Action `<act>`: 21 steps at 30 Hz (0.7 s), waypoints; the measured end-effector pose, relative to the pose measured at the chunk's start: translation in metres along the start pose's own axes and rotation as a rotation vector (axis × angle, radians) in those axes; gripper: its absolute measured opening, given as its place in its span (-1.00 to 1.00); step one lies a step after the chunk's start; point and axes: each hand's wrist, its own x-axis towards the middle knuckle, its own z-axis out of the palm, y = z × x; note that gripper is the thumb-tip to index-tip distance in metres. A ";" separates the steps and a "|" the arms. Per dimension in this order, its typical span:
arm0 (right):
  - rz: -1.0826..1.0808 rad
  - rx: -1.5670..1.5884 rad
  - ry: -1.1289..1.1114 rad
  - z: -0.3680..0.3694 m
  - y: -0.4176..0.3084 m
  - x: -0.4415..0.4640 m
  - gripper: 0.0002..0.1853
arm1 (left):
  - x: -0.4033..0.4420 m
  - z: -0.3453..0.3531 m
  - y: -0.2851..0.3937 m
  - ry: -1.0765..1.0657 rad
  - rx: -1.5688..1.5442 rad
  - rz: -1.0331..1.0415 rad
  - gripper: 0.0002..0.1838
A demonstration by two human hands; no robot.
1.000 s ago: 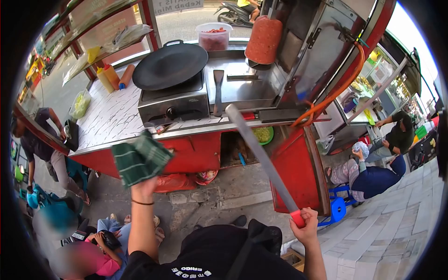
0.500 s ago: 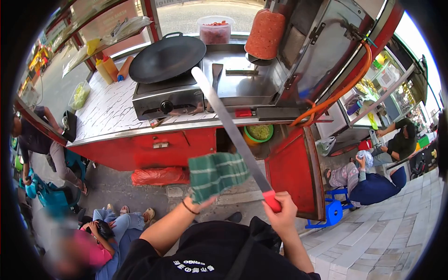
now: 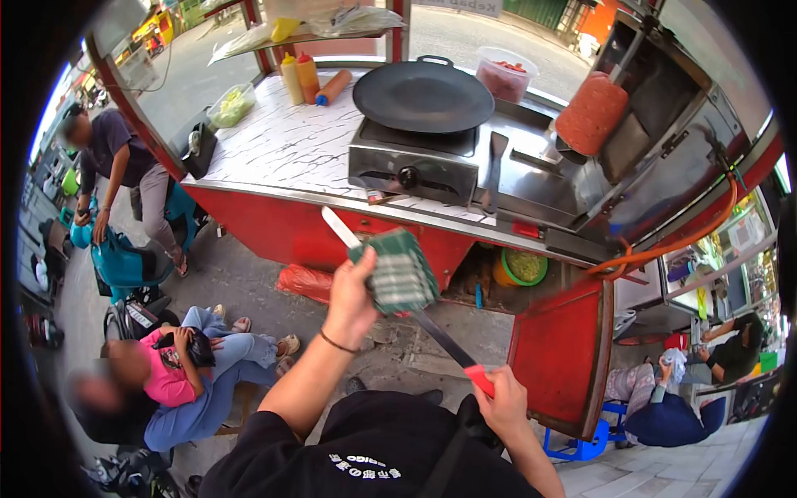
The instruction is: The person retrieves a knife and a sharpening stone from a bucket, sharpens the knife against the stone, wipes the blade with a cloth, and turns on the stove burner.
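A long knife (image 3: 442, 336) with a red handle slants across in front of me, its pale tip up and to the left. My right hand (image 3: 505, 405) is closed round the handle. Folded over the middle of the blade is a green checked cloth (image 3: 403, 272), which my left hand (image 3: 352, 292) grips from the left side. The cloth hides that stretch of the blade. Both hands are in front of the red cart (image 3: 274, 236), below the counter edge.
A black pan (image 3: 423, 95) sits on a gas stove (image 3: 413, 162). Beyond it, a meat cone (image 3: 591, 114) stands at the grill. A cabinet door (image 3: 558, 357) hangs open to my right, near a tub of shredded greens (image 3: 520, 267). Seated people (image 3: 178, 365) are at left and right.
The cloth and my left hand have come onto the blade, nearer the tip. My view has turned left, so the cart appears farther right.
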 end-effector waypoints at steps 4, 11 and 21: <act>-0.021 -0.080 -0.033 -0.014 0.016 -0.040 -0.65 | 0.036 -0.041 0.079 0.087 -0.177 0.251 -0.60; 0.142 -0.103 0.156 -0.027 0.003 -0.072 -0.58 | 0.166 -0.099 0.197 0.189 0.653 0.552 -0.69; 0.246 0.078 0.318 0.021 -0.049 -0.027 -0.60 | 0.114 -0.092 0.147 0.261 1.334 0.751 -0.62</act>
